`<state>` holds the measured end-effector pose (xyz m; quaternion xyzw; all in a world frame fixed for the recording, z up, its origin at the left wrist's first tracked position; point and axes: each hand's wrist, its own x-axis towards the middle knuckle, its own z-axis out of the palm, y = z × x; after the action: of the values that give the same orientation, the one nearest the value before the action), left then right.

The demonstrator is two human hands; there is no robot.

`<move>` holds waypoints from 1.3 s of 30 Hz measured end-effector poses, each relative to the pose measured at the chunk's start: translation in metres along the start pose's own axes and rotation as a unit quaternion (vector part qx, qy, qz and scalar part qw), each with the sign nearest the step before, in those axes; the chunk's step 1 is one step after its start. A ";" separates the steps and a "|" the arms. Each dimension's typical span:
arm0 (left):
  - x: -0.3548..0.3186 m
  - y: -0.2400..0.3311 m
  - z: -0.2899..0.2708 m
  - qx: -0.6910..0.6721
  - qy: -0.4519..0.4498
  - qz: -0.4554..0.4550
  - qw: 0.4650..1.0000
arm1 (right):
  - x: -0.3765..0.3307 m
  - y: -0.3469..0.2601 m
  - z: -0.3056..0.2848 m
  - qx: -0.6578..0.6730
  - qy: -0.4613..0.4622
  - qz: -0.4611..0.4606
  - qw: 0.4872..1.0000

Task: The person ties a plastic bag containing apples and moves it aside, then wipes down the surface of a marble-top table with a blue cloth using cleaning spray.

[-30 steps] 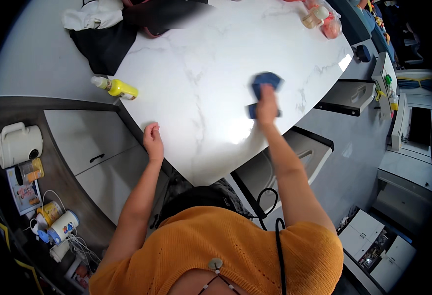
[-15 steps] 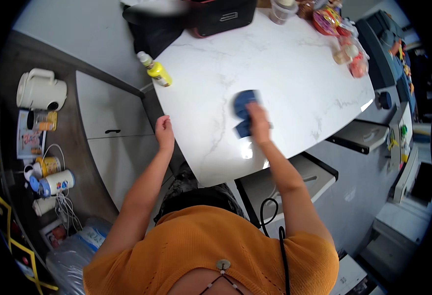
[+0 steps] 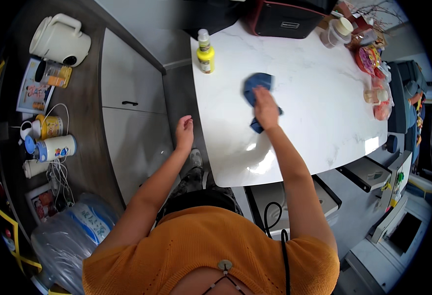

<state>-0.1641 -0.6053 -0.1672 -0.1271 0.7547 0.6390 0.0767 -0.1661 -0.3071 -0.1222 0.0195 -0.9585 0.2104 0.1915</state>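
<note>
My right hand (image 3: 266,109) lies on a crumpled dark blue cloth (image 3: 258,81), pressing it against the white marbled table (image 3: 324,98). Parts of the cloth stick out beyond the fingers and beside the wrist; the palm covers the rest. Off the table's left edge, my left hand (image 3: 184,132) hangs in the air with its fingers curled in, holding nothing. A yellow spray bottle with a pale top (image 3: 206,53) stands upright near the far left corner of the table, away from both hands.
Along the table's far side stand a black box with red edging (image 3: 287,19), a clear tub (image 3: 335,33) and bagged snacks (image 3: 368,59). A cabinet (image 3: 132,93) is at left, and a shelf beside it bears a cream kettle (image 3: 61,42) and cups. Stools (image 3: 294,196) sit under the near edge.
The view has turned, so the table and bottle appear farther right. My right hand and the cloth are nearer the bottle. My left hand now sits farther out from the table edge.
</note>
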 end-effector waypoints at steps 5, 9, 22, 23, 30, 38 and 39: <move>-0.007 -0.007 -0.035 -0.024 -0.009 -0.018 0.999 | 0.055 -0.095 0.058 0.112 -0.097 -0.194 0.970; -0.016 -0.006 -0.055 -0.026 -0.003 -0.038 0.999 | 0.059 -0.104 0.067 0.102 -0.116 -0.229 0.961; -0.044 -0.027 -0.012 -0.024 -0.104 0.001 0.994 | -0.135 -0.119 -0.045 0.148 -0.262 -0.195 0.933; -0.046 -0.026 -0.013 -0.013 -0.110 0.007 0.994 | -0.139 -0.109 -0.052 0.137 -0.260 -0.189 0.937; -0.066 -0.039 -0.040 0.008 -0.064 -0.012 0.998 | -0.105 0.041 -0.075 -0.069 0.038 0.186 0.979; -0.125 -0.051 -0.071 -0.008 0.020 -0.105 0.994 | -0.016 -0.029 0.019 0.031 -0.009 -0.032 0.999; -0.133 -0.055 -0.072 -0.023 0.028 -0.105 0.994 | -0.013 -0.050 0.027 0.068 -0.031 -0.053 0.996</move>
<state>-0.0178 -0.6716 -0.1703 -0.2246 0.7245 0.6406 0.1194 -0.1578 -0.3639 -0.1301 0.0899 -0.9451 0.2634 0.1712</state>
